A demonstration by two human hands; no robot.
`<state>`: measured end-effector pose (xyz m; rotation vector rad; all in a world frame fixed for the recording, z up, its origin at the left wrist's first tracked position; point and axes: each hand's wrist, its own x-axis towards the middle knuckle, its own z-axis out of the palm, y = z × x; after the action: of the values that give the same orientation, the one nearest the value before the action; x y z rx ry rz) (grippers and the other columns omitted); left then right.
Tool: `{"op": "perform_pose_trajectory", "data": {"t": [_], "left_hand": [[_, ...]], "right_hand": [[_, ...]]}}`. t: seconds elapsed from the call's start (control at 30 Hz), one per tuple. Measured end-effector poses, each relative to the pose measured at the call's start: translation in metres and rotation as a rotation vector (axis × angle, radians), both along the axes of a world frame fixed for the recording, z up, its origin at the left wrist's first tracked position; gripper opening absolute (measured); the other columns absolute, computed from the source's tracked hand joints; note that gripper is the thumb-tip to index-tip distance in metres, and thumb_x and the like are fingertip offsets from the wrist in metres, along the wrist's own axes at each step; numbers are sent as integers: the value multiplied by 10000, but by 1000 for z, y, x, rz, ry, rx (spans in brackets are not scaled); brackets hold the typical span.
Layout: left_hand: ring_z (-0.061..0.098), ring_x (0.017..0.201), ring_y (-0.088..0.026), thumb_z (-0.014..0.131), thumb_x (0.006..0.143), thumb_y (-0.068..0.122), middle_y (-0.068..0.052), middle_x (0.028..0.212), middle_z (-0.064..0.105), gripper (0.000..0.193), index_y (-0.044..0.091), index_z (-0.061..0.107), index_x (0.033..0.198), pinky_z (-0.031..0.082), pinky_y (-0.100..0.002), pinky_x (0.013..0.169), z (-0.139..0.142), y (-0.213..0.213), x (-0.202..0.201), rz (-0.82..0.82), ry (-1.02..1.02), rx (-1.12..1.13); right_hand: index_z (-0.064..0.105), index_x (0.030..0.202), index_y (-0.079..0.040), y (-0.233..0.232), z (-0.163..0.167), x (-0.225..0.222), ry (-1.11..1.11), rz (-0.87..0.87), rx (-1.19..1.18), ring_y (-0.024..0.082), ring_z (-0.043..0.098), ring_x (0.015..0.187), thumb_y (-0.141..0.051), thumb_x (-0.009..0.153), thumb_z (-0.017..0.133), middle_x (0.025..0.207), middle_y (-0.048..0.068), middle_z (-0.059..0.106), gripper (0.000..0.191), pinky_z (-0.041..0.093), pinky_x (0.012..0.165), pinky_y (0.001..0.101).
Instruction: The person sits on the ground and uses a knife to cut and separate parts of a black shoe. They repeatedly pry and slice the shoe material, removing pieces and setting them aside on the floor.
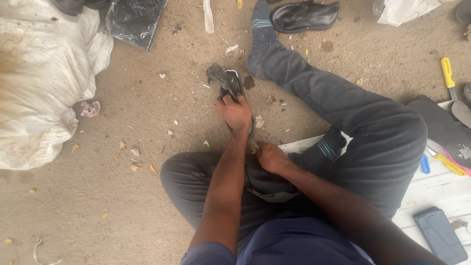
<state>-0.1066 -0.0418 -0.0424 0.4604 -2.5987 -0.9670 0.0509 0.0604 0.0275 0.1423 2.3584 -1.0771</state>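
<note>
A dark shoe (230,86) is pinned sole-up against the dirt floor (147,147), just in front of the crossed legs. The left hand (235,113) is closed over its middle; the right hand (271,157) is curled near the heel end, possibly around a small tool, though that is hidden. The shoe is judged light, its sole stiff but bendable, best gripped across the waist.

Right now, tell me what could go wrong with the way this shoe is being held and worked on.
1. The left hand presses the dark shoe onto loose dirt; it may slip.
2. The right hand works close behind the left wrist; whatever it holds is hidden, but a slip could hit that wrist.
3. The phone and yellow-handled tools lie beside the right leg, where a shifting knee might knock them.
</note>
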Motion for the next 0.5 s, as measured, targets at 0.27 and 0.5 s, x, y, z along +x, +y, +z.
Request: {"op": "perform_pose_trajectory", "data": {"t": [0.27,0.5], "left_hand": [[581,939,-304,548,958,227,-182,1037,536,306,-70,617,936,491,-501,868,-1,12,-15,272,-145,149],[562,935,-289,554,974,244,-174,1037,499,344,-93,611,940,494,-492,838,13,16,-23,458,-223,308]], "right_hand": [[631,1087,27,-2,-13,15,150,-139,-75,522,657,939,-209,994,567,949,319,682,261,521,798,566],[446,1298,125,-18,-64,29,111,-106,-116,513,683,897,-231,1029,515,884,364,668,452,532,765,558]]}}
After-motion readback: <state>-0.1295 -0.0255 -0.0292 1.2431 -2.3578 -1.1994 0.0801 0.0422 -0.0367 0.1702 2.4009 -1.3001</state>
